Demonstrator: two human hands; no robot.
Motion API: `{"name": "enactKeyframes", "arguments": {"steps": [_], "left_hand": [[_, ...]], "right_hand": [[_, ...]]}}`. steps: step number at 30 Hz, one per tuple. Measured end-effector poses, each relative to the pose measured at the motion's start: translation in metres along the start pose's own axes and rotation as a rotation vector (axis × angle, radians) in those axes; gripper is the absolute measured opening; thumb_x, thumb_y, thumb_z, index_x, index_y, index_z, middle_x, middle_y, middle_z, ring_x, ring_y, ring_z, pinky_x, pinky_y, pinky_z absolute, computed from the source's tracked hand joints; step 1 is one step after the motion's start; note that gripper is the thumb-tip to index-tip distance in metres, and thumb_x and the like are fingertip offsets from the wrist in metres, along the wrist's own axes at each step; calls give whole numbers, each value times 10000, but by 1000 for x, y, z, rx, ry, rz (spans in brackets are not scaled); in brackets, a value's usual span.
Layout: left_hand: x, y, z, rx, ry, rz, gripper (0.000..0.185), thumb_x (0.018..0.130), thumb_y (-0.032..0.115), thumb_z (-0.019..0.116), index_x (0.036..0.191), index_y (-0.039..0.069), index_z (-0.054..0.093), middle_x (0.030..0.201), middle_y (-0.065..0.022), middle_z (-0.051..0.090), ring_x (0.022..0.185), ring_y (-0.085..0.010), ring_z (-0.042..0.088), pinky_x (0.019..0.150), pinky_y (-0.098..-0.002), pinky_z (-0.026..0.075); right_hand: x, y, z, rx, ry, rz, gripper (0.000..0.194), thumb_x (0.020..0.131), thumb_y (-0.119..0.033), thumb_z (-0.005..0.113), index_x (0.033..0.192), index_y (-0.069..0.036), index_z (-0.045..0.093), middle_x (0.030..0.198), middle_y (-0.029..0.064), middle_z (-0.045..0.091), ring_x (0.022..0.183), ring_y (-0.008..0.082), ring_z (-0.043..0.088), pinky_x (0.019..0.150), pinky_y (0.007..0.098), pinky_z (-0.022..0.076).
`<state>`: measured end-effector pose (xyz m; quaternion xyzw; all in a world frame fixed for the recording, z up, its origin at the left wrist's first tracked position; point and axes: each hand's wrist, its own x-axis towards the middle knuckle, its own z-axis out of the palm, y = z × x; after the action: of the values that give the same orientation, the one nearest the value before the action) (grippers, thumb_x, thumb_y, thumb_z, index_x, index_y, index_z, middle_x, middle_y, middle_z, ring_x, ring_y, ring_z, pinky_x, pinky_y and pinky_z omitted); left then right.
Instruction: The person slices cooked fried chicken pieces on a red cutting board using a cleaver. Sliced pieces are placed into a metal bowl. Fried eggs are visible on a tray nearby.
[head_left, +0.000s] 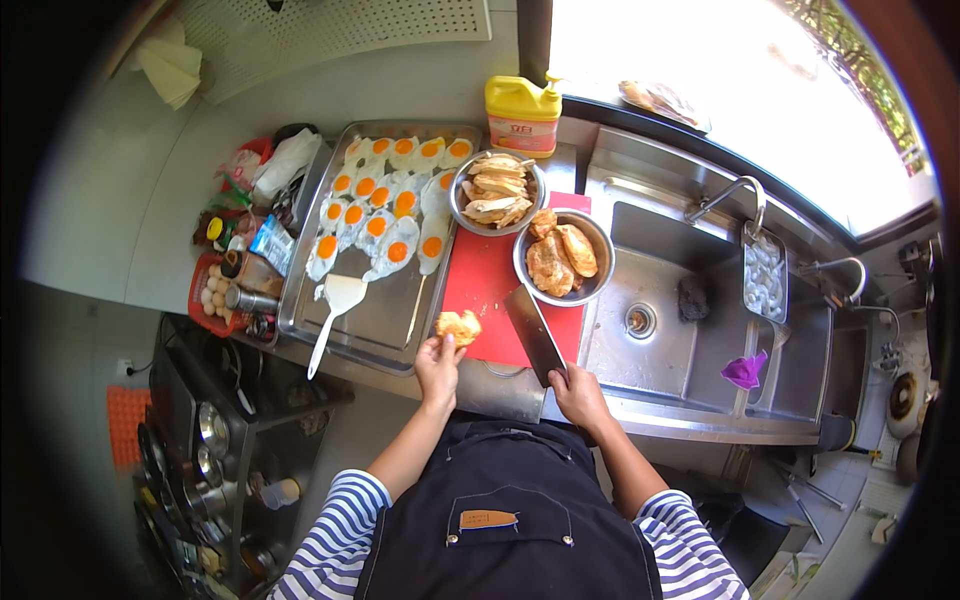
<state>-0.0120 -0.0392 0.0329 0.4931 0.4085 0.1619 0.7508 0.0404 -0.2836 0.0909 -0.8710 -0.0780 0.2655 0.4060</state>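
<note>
My left hand (438, 370) pinches a piece of browned cooked meat (458, 328) at the left front edge of a red cutting board (480, 289). The handle of a cleaver (534, 330) is in my right hand (579, 394); its blade slants up and left over the board, its tip close to a metal bowl (604, 281) of whole browned meat pieces (553, 262). Behind, to the left, a second metal bowl (459, 215) holds sliced cooked meat (498, 187). Left of the board, a metal tray (306, 306) carries rows of fried eggs (378, 196) and a white spatula (340, 300).
A steel sink (622, 352) with a faucet (739, 187) lies right. A yellow detergent jug (523, 116) stands behind the bowls. A red basket of eggs (201, 289) and jars (255, 298) crowd the left end. A purple cloth (745, 370) hangs on the sink divider.
</note>
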Motion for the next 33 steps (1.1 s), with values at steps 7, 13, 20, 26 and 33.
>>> {"name": "enactKeyframes", "arguments": {"steps": [7, 13, 20, 26, 33], "left_hand": [[-18, -29, 1, -92, 149, -90, 174, 1035, 116, 601, 1143, -17, 576, 1132, -121, 671, 1039, -188, 683, 941, -356, 584], [-27, -34, -14, -73, 247, -118, 170, 1032, 107, 604, 1142, -20, 582, 1139, -118, 672, 1038, -186, 684, 947, -355, 582], [-7, -31, 5, -128, 119, -98, 177, 1018, 84, 619, 1140, -33, 567, 1133, -133, 666, 1033, -204, 682, 935, -357, 590], [0, -27, 17, -151, 25, -299, 250, 998, 98, 647, 1182, -49, 562, 1161, -138, 644, 1050, -216, 674, 945, -359, 575], [-21, -5, -12, 775, -91, 535, 396, 856, 130, 774, 1195, 25, 600, 1172, -152, 596, 1012, -270, 638, 877, -382, 557]], "right_hand": [[4, 5, -4, -58, 6, -75, 266, 967, -232, 587, 999, 23, 660, 877, 314, 675, 865, 517, 646, 789, 571, 502], [42, -15, 28, -105, -174, -181, 292, 967, -243, 567, 992, 31, 667, 899, 330, 671, 898, 511, 651, 834, 576, 506], [60, 4, 26, -56, -129, -81, 336, 956, -273, 585, 1011, 49, 667, 947, 343, 670, 971, 501, 653, 873, 546, 511], [42, 5, 12, -46, -15, -90, 310, 967, -257, 583, 1005, 43, 654, 893, 337, 673, 920, 509, 654, 836, 562, 511], [20, -20, 22, -276, 45, -249, 276, 968, -255, 604, 1073, -4, 650, 752, 275, 676, 713, 478, 665, 682, 572, 529]]}}
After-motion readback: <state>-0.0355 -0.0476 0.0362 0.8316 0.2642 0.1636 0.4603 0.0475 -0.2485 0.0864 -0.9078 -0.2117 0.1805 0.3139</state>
